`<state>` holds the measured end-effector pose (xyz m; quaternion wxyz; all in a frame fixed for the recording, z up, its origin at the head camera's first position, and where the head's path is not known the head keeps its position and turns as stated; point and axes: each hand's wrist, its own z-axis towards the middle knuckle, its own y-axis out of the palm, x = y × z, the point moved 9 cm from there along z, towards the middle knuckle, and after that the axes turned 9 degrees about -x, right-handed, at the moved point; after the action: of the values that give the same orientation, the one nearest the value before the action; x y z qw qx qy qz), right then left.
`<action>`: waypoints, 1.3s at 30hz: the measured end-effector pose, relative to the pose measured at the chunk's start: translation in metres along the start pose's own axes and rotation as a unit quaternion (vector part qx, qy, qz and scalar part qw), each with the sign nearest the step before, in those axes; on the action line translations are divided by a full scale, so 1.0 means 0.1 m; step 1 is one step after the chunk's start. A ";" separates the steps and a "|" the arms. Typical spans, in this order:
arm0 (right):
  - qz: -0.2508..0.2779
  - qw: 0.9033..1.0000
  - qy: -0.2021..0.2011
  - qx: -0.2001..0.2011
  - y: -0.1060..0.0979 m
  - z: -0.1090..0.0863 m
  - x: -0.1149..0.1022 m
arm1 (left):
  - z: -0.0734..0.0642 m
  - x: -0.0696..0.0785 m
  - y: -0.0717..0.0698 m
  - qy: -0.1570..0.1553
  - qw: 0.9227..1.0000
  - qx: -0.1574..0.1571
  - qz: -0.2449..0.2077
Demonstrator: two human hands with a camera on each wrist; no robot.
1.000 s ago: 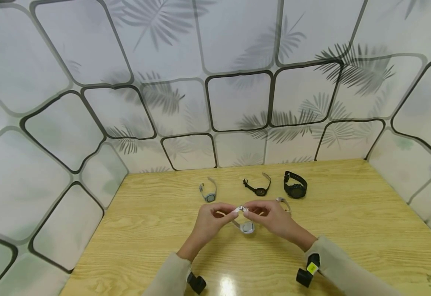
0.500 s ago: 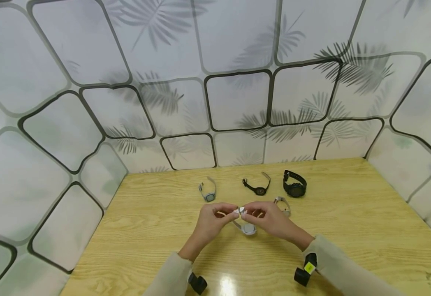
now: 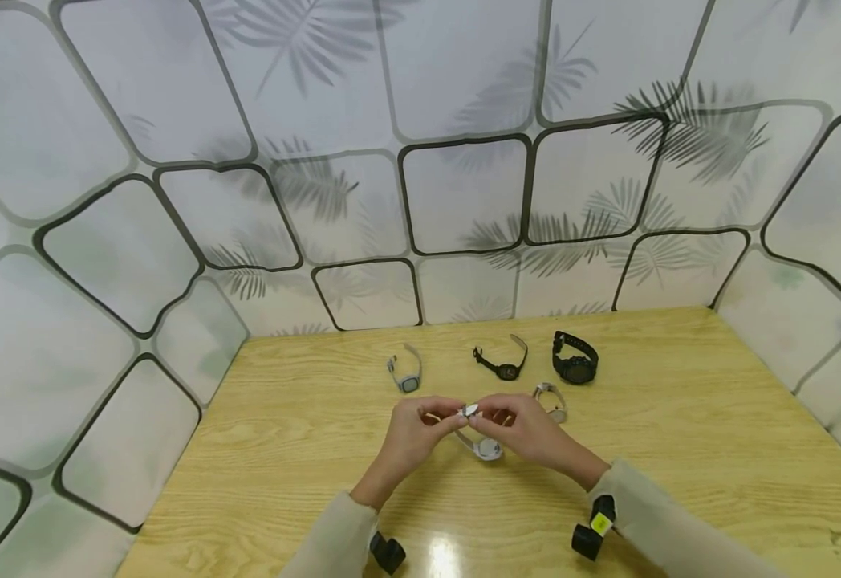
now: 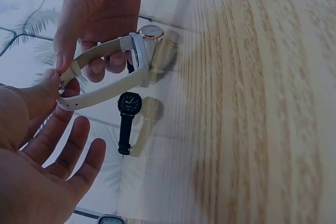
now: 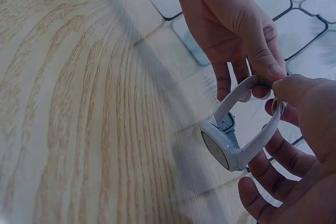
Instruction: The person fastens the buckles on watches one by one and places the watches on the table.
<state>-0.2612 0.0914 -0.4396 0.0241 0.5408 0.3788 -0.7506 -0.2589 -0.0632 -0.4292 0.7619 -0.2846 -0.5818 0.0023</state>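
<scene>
Both hands hold a white wristwatch (image 3: pixel 489 449) just above the wooden table. Its strap is bent into a loop, and its ends meet at a small metal buckle (image 5: pixel 281 106). My left hand (image 3: pixel 415 433) pinches the strap ends from the left with thumb and index finger; its other fingers are loosely spread. From the right, thumb and fingers of my right hand (image 3: pixel 532 427) pinch the strap at the same spot. In the left wrist view the watch case (image 4: pixel 139 56) hangs away from the fingers. Fingertips partly hide the buckle, so whether it is fastened is unclear.
Behind the hands lie a grey watch (image 3: pixel 409 384), a slim black watch (image 3: pixel 509 372) and a large black watch (image 3: pixel 578 370). A pale-strapped round watch (image 3: pixel 557 414) lies close beyond the right hand. A patterned wall (image 3: pixel 471 201) borders the table (image 3: pixel 283 449).
The strap ends have turned slightly between the fingertips, and the white wristwatch's case has shifted a little right and down. Both hands keep their pinch and have barely moved.
</scene>
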 end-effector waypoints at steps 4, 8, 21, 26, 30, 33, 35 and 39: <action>-0.003 1.000 -0.003 -0.001 0.01 0.01 -0.01 | 0.00 -0.01 0.01 -0.001 1.000 -0.002 -0.005; 0.006 1.000 0.005 -0.007 0.02 -0.01 0.02 | 0.00 -0.03 0.01 0.001 1.000 -0.007 -0.011; 0.065 0.998 0.017 0.012 0.02 -0.05 0.11 | -0.01 -0.07 -0.02 -0.018 0.998 -0.004 -0.061; 0.071 0.997 0.014 0.014 0.04 -0.04 0.09 | -0.01 -0.09 0.00 -0.017 0.996 -0.010 -0.091; 0.071 0.997 0.017 0.019 0.04 -0.03 0.08 | -0.02 -0.11 0.04 -0.018 0.992 -0.025 -0.124; 0.071 0.997 0.017 0.022 0.04 -0.03 0.09 | -0.02 -0.12 0.06 -0.016 0.989 -0.033 -0.146; 0.072 0.997 0.017 0.025 0.04 -0.03 0.09 | -0.02 -0.12 0.07 -0.014 0.987 -0.039 -0.156; 0.067 0.997 0.019 0.029 0.02 -0.03 0.11 | -0.01 -0.12 0.08 -0.014 0.984 -0.042 -0.171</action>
<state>-0.2622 0.0955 -0.4503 0.0515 0.5793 0.3202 -0.7478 -0.2593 -0.0604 -0.4435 0.7304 -0.2121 -0.6320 -0.1486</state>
